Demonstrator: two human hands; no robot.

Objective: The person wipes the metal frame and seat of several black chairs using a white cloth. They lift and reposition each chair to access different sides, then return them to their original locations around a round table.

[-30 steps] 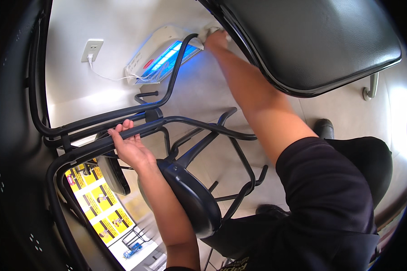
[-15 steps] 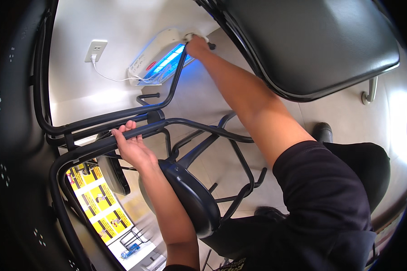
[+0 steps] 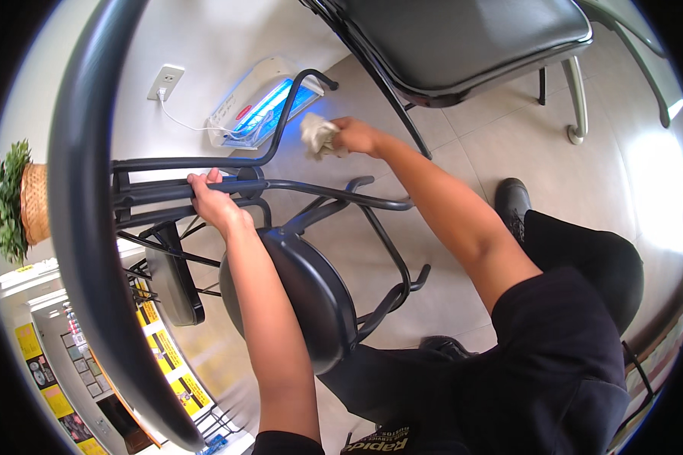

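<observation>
A black metal-framed chair lies tipped in front of me, its tube legs pointing away. My left hand is wrapped round one of its dark frame tubes. My right hand pinches a crumpled off-white cloth, held in the air beyond the upper bent leg and apart from it. A round black padded seat with tube legs sits under my left forearm. Its link to the tipped frame is partly hidden by my arm.
A glowing blue light unit stands at the wall, its white cord running to an outlet. Another black chair stands at upper right. A potted plant is at far left. Yellow posters show lower left.
My right hand has come back from the bent leg's end toward me, with the cloth now plainly visible. The tipped chair has shifted and turned; my left hand keeps its hold.
</observation>
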